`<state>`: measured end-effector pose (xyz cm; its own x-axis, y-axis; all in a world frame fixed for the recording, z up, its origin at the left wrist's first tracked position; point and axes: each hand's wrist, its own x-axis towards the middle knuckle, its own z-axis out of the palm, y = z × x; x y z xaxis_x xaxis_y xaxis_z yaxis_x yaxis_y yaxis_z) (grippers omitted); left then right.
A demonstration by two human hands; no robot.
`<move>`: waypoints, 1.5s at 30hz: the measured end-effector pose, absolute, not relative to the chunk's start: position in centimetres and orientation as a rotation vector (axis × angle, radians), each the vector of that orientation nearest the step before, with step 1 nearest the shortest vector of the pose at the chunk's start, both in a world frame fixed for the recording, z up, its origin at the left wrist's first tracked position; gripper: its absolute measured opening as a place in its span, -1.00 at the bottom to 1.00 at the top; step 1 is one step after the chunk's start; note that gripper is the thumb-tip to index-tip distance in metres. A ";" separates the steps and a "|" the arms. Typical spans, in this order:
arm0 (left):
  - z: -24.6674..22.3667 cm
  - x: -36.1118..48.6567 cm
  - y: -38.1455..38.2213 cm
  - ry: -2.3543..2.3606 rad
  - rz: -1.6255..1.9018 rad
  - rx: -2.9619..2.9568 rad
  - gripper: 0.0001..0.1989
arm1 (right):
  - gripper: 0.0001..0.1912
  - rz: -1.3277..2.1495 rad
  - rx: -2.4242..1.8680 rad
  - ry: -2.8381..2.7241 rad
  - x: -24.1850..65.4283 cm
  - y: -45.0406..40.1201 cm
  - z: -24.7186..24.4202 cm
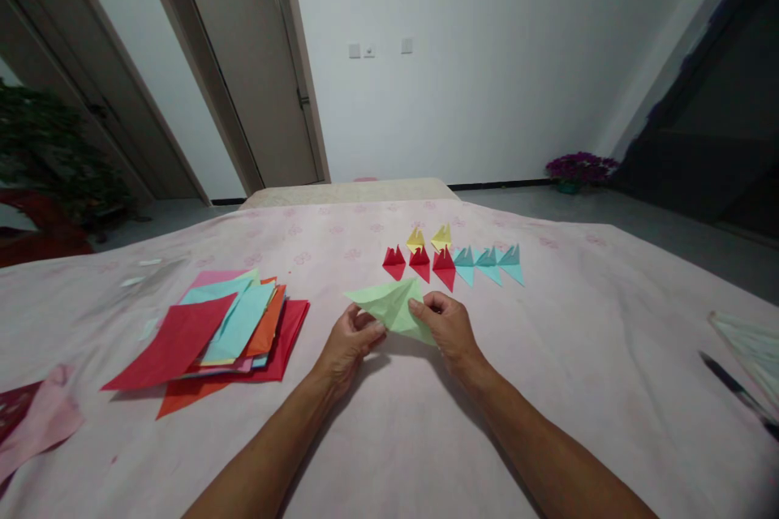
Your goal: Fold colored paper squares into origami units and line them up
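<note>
A creased sheet of pale green paper (393, 306) is held up between both hands, just above the tablecloth. My left hand (351, 340) pinches its lower left part between thumb and fingers. On the right side, my right hand (449, 328) grips it with the thumb pressed on the front face. Beyond the paper, small folded paper pieces stand in rows: yellow ones (442, 238) at the back, red ones (419, 261) in front of them, and light blue ones (488, 263) to the right.
To the left lies a messy stack of coloured paper sheets (207, 332). A pink cloth-like piece (49, 418) is at the far left. At the right edge are a dark pen (733, 385) and a pale flat item (751, 345). A pink flowered tablecloth (578, 357) covers the table.
</note>
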<state>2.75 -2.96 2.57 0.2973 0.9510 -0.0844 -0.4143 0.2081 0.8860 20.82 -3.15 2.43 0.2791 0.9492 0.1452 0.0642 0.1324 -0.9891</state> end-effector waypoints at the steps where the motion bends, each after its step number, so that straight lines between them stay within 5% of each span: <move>1: 2.3 3.1 -3.2 0.773 1.083 0.882 -0.40 | -0.61 0.887 -1.260 -1.088 20.6 -3.3 2.5; 25: 1.6 4.2 -4.4 1.082 1.141 0.987 -0.65 | -0.59 1.059 -1.091 -1.030 20.3 -3.7 4.9; 33: 1.4 3.1 -4.3 1.156 1.602 1.221 -0.76 | -0.63 0.944 -1.096 -0.889 19.7 -3.9 4.7; 45: 1.9 3.2 -5.3 1.175 1.694 1.351 -0.71 | -0.71 0.836 -1.116 -0.896 18.9 -4.4 3.6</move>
